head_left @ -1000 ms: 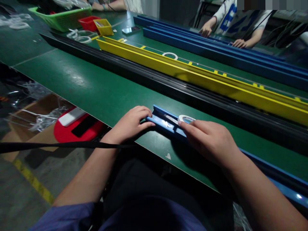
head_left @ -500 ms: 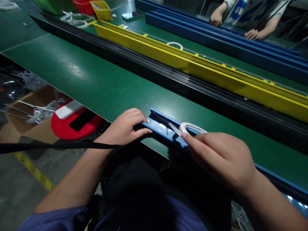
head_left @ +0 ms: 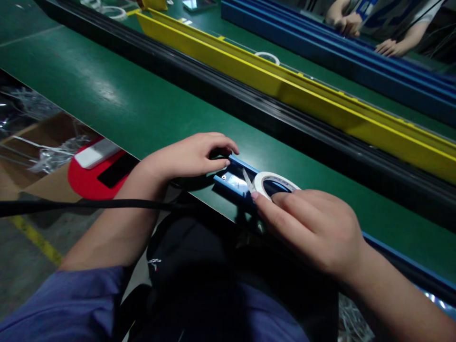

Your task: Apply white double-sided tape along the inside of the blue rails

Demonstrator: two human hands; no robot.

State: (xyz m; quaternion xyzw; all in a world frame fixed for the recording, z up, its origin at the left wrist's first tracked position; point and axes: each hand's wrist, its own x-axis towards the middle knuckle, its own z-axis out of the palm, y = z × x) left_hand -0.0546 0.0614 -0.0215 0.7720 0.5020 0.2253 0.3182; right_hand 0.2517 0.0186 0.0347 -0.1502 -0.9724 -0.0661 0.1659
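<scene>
Blue rail [head_left: 236, 183] lies on the tabletop [head_left: 149, 111], long axis running toward upper left.
Your right hand [head_left: 318, 223] holds the tape roll [head_left: 261, 184] over it; your left hand [head_left: 192, 154] curves at its end, grip unclear.

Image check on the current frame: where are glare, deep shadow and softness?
Head view: pale glare on the green table, with a bright reflection inside the blue rail; head view: the wearer's lap is nearly black; head view: the co-worker's hands, upper right, look soft.
</scene>
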